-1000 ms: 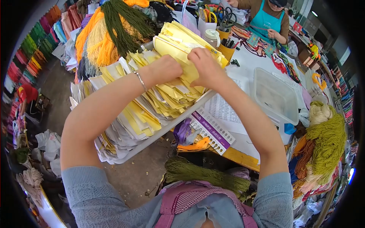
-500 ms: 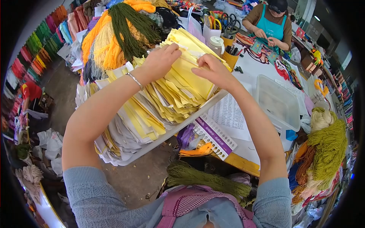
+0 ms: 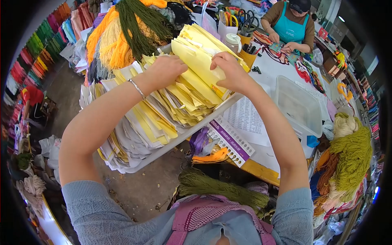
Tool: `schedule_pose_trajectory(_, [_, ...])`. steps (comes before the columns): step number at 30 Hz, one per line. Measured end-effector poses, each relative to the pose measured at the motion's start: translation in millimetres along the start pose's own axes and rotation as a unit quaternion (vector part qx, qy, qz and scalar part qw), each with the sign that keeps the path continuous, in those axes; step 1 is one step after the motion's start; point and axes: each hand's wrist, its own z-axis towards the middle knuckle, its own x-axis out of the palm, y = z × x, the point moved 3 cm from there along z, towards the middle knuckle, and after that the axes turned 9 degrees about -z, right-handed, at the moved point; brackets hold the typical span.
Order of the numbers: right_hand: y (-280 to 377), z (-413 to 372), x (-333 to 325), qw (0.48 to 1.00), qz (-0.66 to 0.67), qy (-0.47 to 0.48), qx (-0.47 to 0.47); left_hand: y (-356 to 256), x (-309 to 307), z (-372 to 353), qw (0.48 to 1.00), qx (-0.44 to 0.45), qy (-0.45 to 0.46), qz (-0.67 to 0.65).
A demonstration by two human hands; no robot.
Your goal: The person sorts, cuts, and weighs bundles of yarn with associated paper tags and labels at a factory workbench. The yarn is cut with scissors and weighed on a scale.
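Note:
A long pale plastic bin [image 3: 183,136] is packed with upright yellow and white paper envelopes [image 3: 163,98]. My left hand [image 3: 166,72] lies over the middle of the row, fingers curled down on the yellow envelopes; their tips are partly hidden. Farther along the row, my right hand [image 3: 231,72] has thumb and bent fingers closed at the edge of a wide yellow envelope [image 3: 202,67]. Between my hands that envelope's face shows, tilted away from the ones behind my left hand.
Skeins of yarn [image 3: 141,26] lie behind the bin. Scissors [image 3: 247,20], a lidded jar [image 3: 232,42] and a clear box [image 3: 300,108] stand on the table. A purple punched card [image 3: 230,141] is near its edge. A co-worker [image 3: 290,28] works across.
Both hands have shifted slightly; the left is lower and further left. Between them the envelopes have parted, with more of a wide yellow one exposed.

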Motion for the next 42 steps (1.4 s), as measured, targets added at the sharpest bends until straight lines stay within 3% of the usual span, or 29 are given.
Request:
schedule_pose_trajectory(11, [0,-2,0,1.0,0.008,-0.004,0.004,-2,-5,3,0.999,-0.008,0.04,0.011])
schedule_pose_trajectory(13, [3,0,0,1.0,0.002,-0.005,-0.005,1,-7,10,0.998,-0.057,-0.004,0.01])
schedule_pose_trajectory(15, [2,5,0,0.994,0.077,0.004,0.08,1,-11,22,0.998,-0.041,-0.043,0.01])
schedule_pose_trajectory(16, [7,7,1,0.994,0.078,0.006,0.077,2,-12,28,0.996,-0.024,-0.081,0.011])
schedule_pose_trajectory(18, [13,7,1,0.995,-0.004,0.013,0.097,3,-13,36,0.994,-0.03,-0.109,0.003])
schedule_pose_trajectory(20, [16,4,7,0.996,-0.043,-0.006,0.081,7,-21,40,0.983,-0.146,-0.071,-0.083])
schedule_pose_trajectory(21, [16,2,8,0.994,-0.083,-0.022,0.065,7,-27,43,0.972,-0.196,0.08,-0.103])
schedule_pose_trajectory(23, [9,2,9,0.995,-0.071,-0.032,0.068,7,-20,29,0.955,-0.088,0.201,-0.199])
schedule_pose_trajectory(24, [10,4,8,0.995,-0.059,-0.042,0.067,2,-16,23,0.962,-0.053,0.194,-0.187])
schedule_pose_trajectory(30, [19,-4,7,0.998,-0.058,-0.035,0.007,-5,-23,32,0.962,-0.03,0.255,-0.092])
schedule_pose_trajectory(37, [26,-8,10,0.996,-0.081,-0.039,0.016,5,-9,57,0.976,-0.098,0.193,-0.04])
schedule_pose_trajectory(39, [16,-6,12,0.996,-0.081,-0.034,0.004,10,-5,62,0.994,-0.054,0.027,-0.094])
schedule_pose_trajectory(42, [4,-5,12,0.997,-0.066,-0.027,-0.006,14,-1,67,0.992,-0.042,0.031,-0.118])
